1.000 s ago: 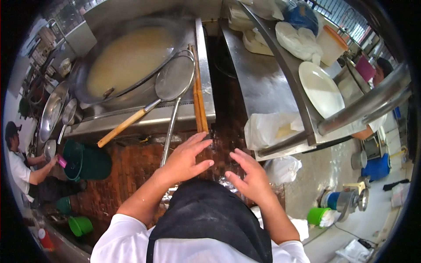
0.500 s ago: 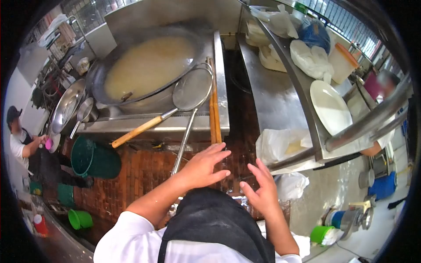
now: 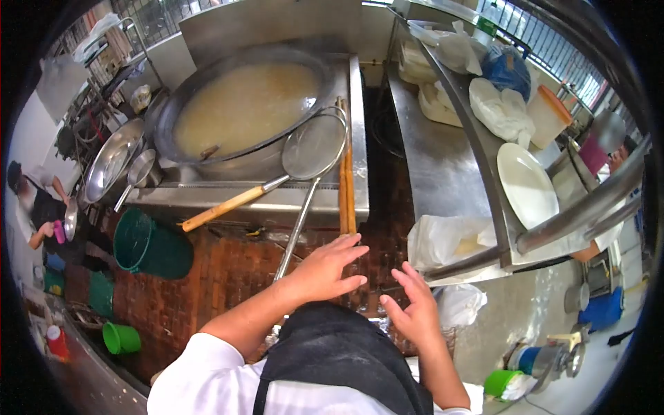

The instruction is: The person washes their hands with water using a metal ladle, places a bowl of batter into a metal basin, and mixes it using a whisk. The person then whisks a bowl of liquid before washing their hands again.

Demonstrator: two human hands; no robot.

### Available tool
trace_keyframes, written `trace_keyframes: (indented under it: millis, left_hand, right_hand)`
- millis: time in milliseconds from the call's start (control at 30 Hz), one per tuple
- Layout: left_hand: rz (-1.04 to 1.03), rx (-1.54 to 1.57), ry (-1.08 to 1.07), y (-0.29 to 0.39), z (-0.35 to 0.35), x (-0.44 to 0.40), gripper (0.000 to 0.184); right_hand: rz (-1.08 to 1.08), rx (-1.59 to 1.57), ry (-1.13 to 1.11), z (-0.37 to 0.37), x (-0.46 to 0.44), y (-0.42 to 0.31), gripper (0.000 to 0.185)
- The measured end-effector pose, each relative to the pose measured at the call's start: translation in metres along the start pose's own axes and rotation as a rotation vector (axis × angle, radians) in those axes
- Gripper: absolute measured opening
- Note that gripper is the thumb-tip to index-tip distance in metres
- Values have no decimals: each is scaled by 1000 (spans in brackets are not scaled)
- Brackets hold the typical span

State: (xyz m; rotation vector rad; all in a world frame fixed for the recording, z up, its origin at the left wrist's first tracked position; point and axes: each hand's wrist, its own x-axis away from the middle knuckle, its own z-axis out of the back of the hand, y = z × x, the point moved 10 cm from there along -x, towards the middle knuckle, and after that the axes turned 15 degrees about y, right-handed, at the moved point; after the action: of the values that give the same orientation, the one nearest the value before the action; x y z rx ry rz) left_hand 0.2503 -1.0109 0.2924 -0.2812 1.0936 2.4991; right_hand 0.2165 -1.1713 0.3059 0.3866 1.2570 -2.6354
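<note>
My left hand (image 3: pixel 326 270) is raised in front of my apron, fingers stretched and thumb apart, holding nothing. Facing it, my right hand (image 3: pixel 411 302) is also open and empty. Just beyond my left fingertips are the lower ends of two long wooden sticks (image 3: pixel 347 187), which lean on the stove edge. A wire-mesh skimmer (image 3: pixel 308 149) with a wooden handle lies across the stove front, and a long metal handle (image 3: pixel 297 228) slants down toward my left forearm. Behind them a huge wok (image 3: pixel 252 104) holds cloudy yellowish liquid, with a small dark object at its near side.
Left of the stove are a dark green bin (image 3: pixel 152 242), a steel bowl (image 3: pixel 117 159) and a saucepan (image 3: pixel 144 169). A steel shelf on the right carries a white oval plate (image 3: pixel 527 183) and plastic bags (image 3: pixel 501 107). One person stands far left, another far right.
The view has shifted slightly, so the stove and wok appear a little lower and farther right. My hands keep the same open pose. The person at left has moved the pan and pink item.
</note>
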Motion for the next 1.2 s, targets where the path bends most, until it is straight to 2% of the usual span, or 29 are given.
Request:
trace_keyframes:
  millis: [900, 1200]
  left_hand:
    - [28, 12, -5, 0, -1, 13, 59]
    - [11, 12, -7, 7, 5, 11, 59]
  right_hand:
    - [46, 24, -81, -8, 10, 0, 50]
    - [75, 51, -29, -1, 8, -4, 50]
